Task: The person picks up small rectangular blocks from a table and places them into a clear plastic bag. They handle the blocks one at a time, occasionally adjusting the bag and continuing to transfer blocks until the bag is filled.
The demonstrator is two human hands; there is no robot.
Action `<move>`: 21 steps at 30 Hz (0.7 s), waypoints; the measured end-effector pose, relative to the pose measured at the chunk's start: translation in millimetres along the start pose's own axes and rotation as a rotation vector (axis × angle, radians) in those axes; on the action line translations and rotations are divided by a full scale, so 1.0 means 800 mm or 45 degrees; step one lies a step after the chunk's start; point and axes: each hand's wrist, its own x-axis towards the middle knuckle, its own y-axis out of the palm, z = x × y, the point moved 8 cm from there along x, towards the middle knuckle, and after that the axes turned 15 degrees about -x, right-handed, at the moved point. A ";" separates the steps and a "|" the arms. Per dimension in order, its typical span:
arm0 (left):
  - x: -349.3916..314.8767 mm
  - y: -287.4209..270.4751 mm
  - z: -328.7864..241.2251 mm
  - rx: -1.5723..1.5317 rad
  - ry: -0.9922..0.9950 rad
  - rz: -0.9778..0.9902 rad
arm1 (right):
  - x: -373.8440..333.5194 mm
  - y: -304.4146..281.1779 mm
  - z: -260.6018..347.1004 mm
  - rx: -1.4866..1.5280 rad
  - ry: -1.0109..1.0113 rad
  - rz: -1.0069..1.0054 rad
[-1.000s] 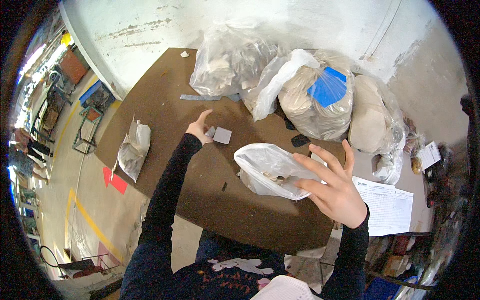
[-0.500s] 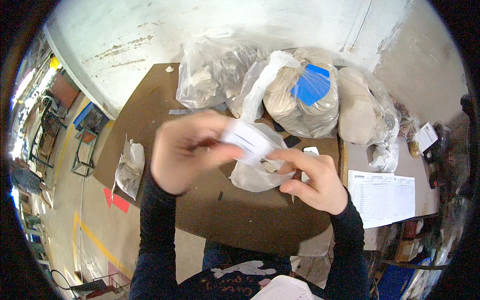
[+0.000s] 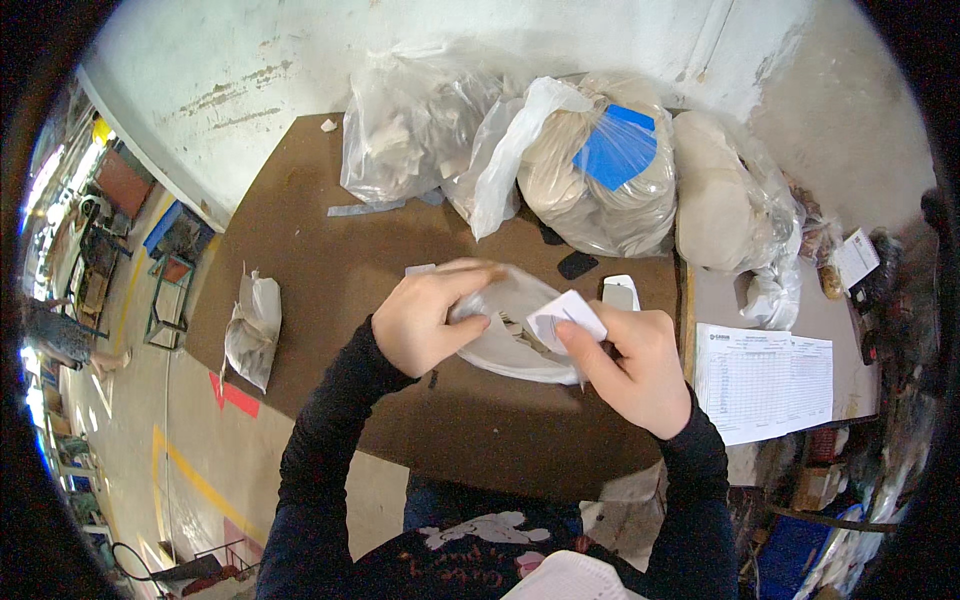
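Note:
A translucent white plastic bag (image 3: 500, 365) is spread open at its mouth on the brown tabletop in front of me, with pale flat pieces (image 3: 525, 335) showing inside. My left hand (image 3: 425, 318) grips the bag's left rim between thumb and fingers. A small white paper slip (image 3: 572, 315) is pinched under the thumb of my right hand (image 3: 637, 372), over the right side of the bag's mouth. Whether the right fingers also hold the rim is hidden. Just beyond that hand lies a white handheld device (image 3: 620, 292) with a grey face.
Large clear bags of pale pieces (image 3: 400, 150) and round beige pieces (image 3: 600, 215) line the wall, one with a blue sheet (image 3: 618, 148). A small filled bag (image 3: 252, 330) sits at the left edge. A printed form (image 3: 764, 382) lies right, beside another beige bag (image 3: 725, 190).
My left hand has let go of the slip and moved down to the bag's left rim. The slip is now in my right hand alone. The bag's mouth is wider.

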 end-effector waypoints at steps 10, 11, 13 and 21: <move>-0.027 0.168 -0.105 -0.278 0.328 0.065 | -0.095 0.093 -0.060 -0.459 -0.147 0.197; -0.031 0.189 -0.098 -0.034 0.361 -0.021 | -0.104 0.120 -0.067 -0.405 -0.154 0.204; -0.033 0.209 -0.100 0.169 0.425 -0.053 | -0.116 0.134 -0.071 -0.398 -0.115 0.228; -0.047 0.190 -0.074 -0.344 0.127 -0.043 | -0.110 0.162 -0.067 -0.267 -0.047 0.335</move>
